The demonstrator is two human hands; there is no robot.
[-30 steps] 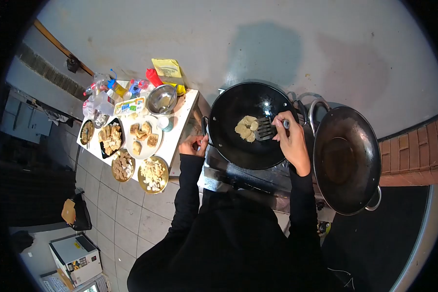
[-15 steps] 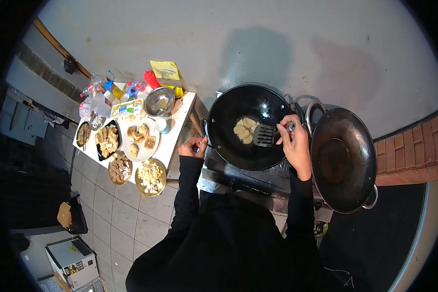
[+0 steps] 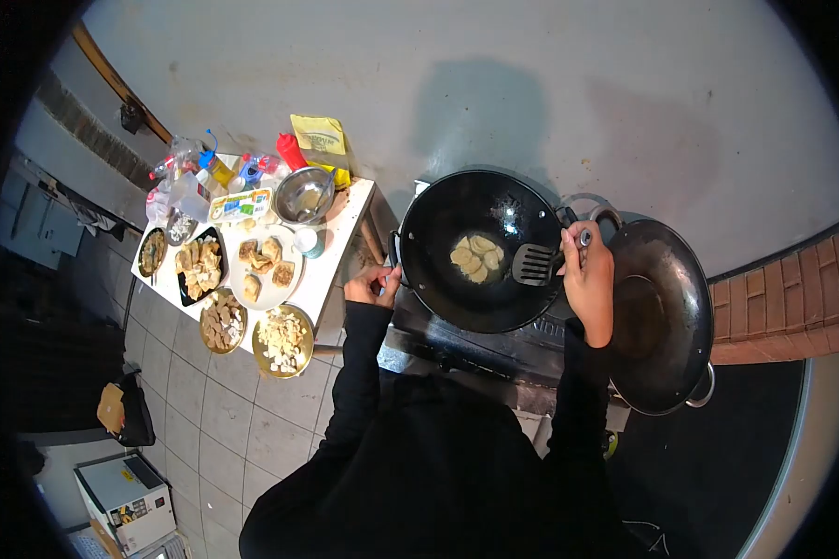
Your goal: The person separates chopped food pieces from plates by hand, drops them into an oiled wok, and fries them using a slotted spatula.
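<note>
A dark wok [image 3: 438, 291] sits on the stove [image 3: 466, 349], with several pale, flat, roundish food pieces [image 3: 476, 258] clustered in its middle. My right hand [image 3: 588, 284] is closed around the handle of a black slotted spatula [image 3: 532, 265]. The spatula's blade hovers inside the wok, just right of the food and apart from it. At the wok's left side, my left hand [image 3: 371, 286] has its fingers pinched together at the lower end of the side handle [image 3: 394, 253]; the exact contact is partly hidden.
A second, larger wok [image 3: 657, 317] stands to the right, close to my right hand. On the left, a white table [image 3: 350, 210] carries plates of food, a metal bowl [image 3: 304, 196], bottles and a yellow bag [image 3: 320, 140]. A grey wall [image 3: 625, 84] rises behind the stove.
My right hand has moved right with the spatula, whose blade has drawn away from the food pieces. They lie slightly more spread out. My left hand stays at the wok's handle.
</note>
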